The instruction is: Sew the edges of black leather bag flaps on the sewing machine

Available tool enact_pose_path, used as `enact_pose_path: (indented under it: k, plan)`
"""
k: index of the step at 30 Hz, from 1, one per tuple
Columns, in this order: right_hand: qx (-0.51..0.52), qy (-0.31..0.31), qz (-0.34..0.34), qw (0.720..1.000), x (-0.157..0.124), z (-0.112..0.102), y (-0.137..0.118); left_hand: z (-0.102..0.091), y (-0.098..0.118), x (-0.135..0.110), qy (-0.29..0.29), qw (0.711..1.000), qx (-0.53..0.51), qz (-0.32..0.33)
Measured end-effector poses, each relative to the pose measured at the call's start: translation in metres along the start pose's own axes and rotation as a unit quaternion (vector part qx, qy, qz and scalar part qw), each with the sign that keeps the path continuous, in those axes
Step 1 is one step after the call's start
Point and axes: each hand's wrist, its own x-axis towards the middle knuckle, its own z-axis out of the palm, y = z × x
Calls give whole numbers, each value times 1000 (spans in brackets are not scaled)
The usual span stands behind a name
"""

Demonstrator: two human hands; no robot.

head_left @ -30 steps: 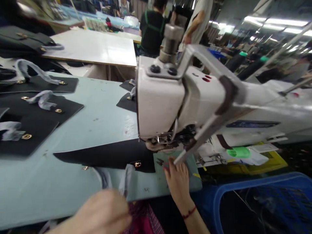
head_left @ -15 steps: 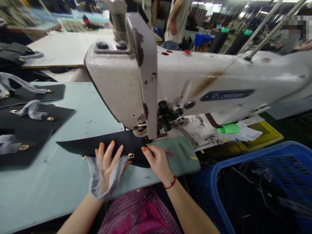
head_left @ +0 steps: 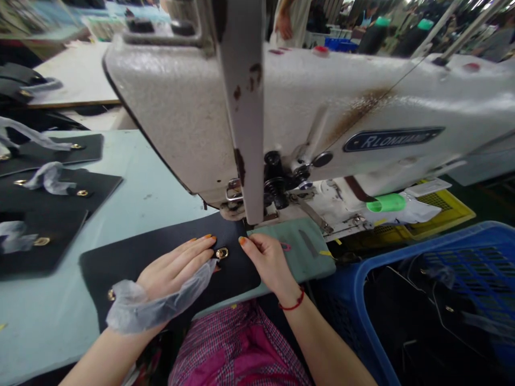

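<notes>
A black leather panel [head_left: 132, 257] with a gold clasp [head_left: 221, 252] lies on the pale table [head_left: 161, 182] under the head of a white sewing machine [head_left: 249, 112]. My left hand [head_left: 177, 268] rests flat on the panel, fingers stretched toward the clasp. A strip of clear plastic wrap [head_left: 153, 303] drapes over that hand's wrist. My right hand [head_left: 269, 260] presses the panel's right edge beside the needle area, with its fingers curled and something pink [head_left: 285, 246] under them.
More black panels [head_left: 44, 214] with gold fittings and plastic wrap lie on the left. A blue basket [head_left: 434, 289] of dark pieces stands at the right. A yellow tray [head_left: 446, 206] and green spool [head_left: 387, 203] sit behind it. Other people stand far back.
The black panel has slid toward me and now shows more of its surface. My left hand moved from the near edge onto the panel and flattened. The view moved closer to the machine.
</notes>
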Motion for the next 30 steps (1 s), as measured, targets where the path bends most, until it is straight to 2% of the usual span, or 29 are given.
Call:
enact_pose_path:
  k: [2, 12, 16, 18, 24, 28, 30]
  plan:
    - [-3, -3, -3, 1000, 0, -1, -1, 2, 1, -1, 3, 1000, 0, 4]
    - [-36, 4, -3, 999, 5, 0, -3, -3, 5, 7, 6, 993, -80, -84]
    - [-37, -2, 0, 999, 14, 0, -3, -4, 4, 10, -28, 987, -82, -139]
    - [-37, -1, -3, 999, 19, 0, -3, -3, 1, 12, -44, 988, -66, -131]
    - [-41, -1, -27, 999, 25, 1, -6, -3, -11, 23, -41, 994, -33, -99]
    - [-61, -21, -42, 997, 9, -4, -9, -4, -18, 24, -68, 992, -31, -106]
    - [-58, -38, -25, 997, -3, -7, -10, -4, -19, 23, -75, 990, -34, -116]
